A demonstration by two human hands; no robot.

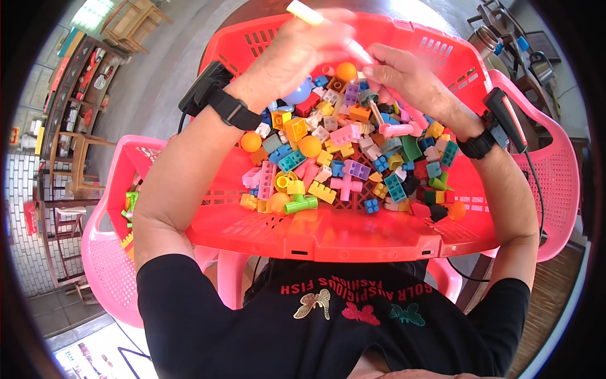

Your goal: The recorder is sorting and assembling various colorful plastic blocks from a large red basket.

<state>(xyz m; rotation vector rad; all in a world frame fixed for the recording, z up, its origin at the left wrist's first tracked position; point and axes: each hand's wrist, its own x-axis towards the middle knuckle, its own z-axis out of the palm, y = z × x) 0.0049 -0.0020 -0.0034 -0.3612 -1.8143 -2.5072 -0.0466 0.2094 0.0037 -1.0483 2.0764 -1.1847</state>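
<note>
My left hand, blurred by motion, is closed around a pale toy pipe. A yellow tube end sticks out above its fingers, and a whitish tube end shows towards my right hand. My right hand grips a pink toy pipe close to that end. I cannot tell whether the pieces are joined. More pink pipe shows below my right hand, over the heap, beside a pale stick with a grey-green wheel-like end. Both hands are above a large red basket of mixed toy bricks.
Orange balls, a blue ball, a pink cross-shaped connector and a green pipe lie among the bricks. Pink plastic chairs stand left and right. The left one bears a red basket with more pieces.
</note>
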